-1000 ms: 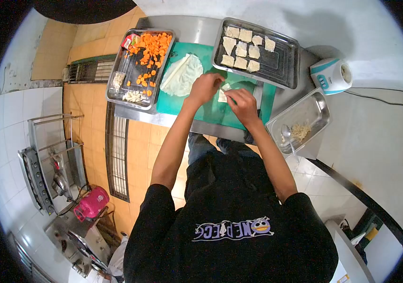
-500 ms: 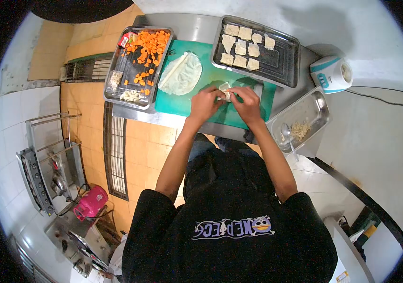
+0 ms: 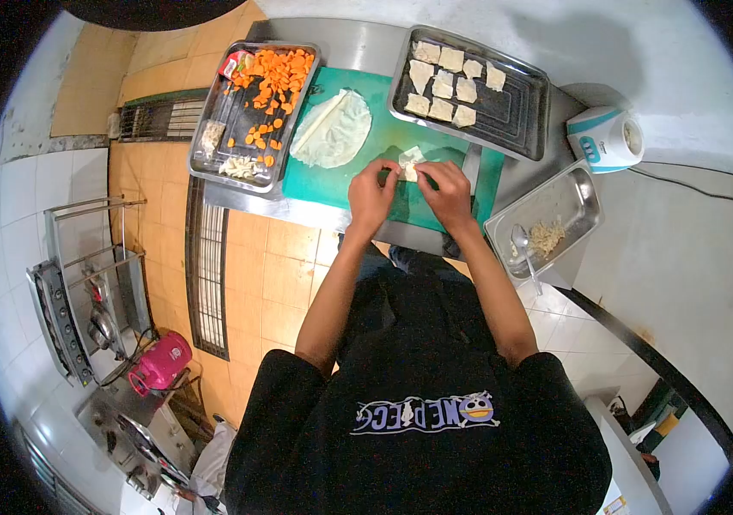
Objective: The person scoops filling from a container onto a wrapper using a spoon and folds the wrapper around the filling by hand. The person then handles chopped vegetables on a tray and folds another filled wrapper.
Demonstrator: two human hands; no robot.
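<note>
On the green cutting board (image 3: 323, 184) lies a small pale piece of wrapper (image 3: 411, 161), between my two hands. My left hand (image 3: 373, 196) pinches its left edge with thumb and fingertips. The right edge is pinched by my right hand (image 3: 447, 193). A larger round pile of thin pale sheets (image 3: 333, 130), with one rolled edge, rests on the board to the left. Behind the board's right side, a dark metal tray (image 3: 512, 112) holds several flat square pieces (image 3: 451, 58) in rows.
At the left a metal tray (image 3: 197, 154) holds carrot slices (image 3: 276, 77), a red packet (image 3: 235, 63) and pale chopped bits (image 3: 241, 166). To the right are a steel tray (image 3: 588, 202) with shredded food (image 3: 546, 237) and a spoon (image 3: 522, 240), and a white-teal appliance (image 3: 604, 139).
My left hand has come down from above the board to the wrapper's left edge. Both hands now hold opposite edges, and the wrapper looks more spread than half a second ago.
</note>
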